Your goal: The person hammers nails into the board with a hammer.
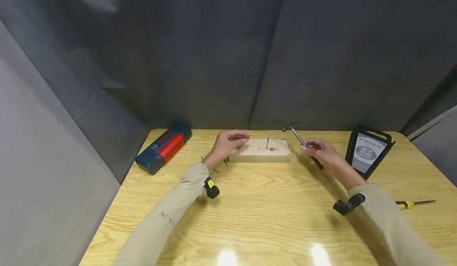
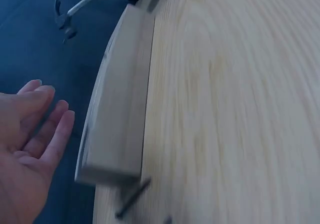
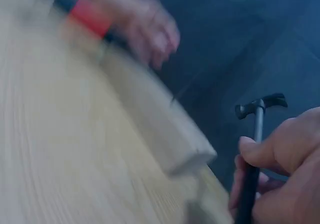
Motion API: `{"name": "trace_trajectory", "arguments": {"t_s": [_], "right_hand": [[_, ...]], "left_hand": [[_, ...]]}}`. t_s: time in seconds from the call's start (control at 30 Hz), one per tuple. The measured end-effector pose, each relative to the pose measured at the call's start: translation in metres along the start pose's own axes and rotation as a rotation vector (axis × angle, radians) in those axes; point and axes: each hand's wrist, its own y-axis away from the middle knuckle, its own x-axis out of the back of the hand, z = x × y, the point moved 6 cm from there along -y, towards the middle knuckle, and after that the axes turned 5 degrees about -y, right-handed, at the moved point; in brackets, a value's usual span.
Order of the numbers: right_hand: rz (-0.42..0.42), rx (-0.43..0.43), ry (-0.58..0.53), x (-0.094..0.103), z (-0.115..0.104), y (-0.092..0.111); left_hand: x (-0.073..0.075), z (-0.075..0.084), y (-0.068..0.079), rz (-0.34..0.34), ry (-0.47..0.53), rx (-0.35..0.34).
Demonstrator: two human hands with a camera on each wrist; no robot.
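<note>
A pale wooden block point(image 1: 258, 159) lies flat on the table near its back edge. One nail point(image 1: 267, 143) stands upright in the top face, beside a dark round spot. Over the left end of the block is my left hand point(image 1: 228, 144), fingers loosely bent; in the left wrist view nothing shows between them. My right hand point(image 1: 323, 155) grips a small claw hammer point(image 1: 298, 136) by its dark handle, to the right of the block. The hammer head point(image 3: 260, 106) is raised, apart from the block and the nail. Several loose nails point(image 2: 132, 199) lie by the block's left end, partly behind my left wrist.
A blue and red case point(image 1: 164, 148) lies at the back left. On the right sit a black case with a grey label point(image 1: 367, 153) and a yellow-and-black screwdriver point(image 1: 407, 205), partly hidden by my right sleeve. A dark curtain point(image 1: 221, 60) hangs right behind the table.
</note>
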Motion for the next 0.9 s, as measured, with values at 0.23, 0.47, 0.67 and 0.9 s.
{"name": "trace_trajectory", "arguments": {"t_s": [0.23,0.47,0.67,0.9], "right_hand": [[0.291,0.420,0.474,0.000,-0.026,0.006],[0.376,0.595,0.564,-0.009,-0.060,0.016],[0.447,0.624,0.650,-0.012,-0.075,0.022],[0.314,0.503,0.637,-0.013,-0.065,0.015]], "left_hand": [[0.045,-0.007,0.016,0.061,-0.141,0.009],[0.073,-0.020,0.030,0.038,-0.379,0.086],[0.062,-0.032,0.039,-0.059,-0.505,0.169],[0.049,-0.035,0.039,-0.013,-0.554,0.281]]}}
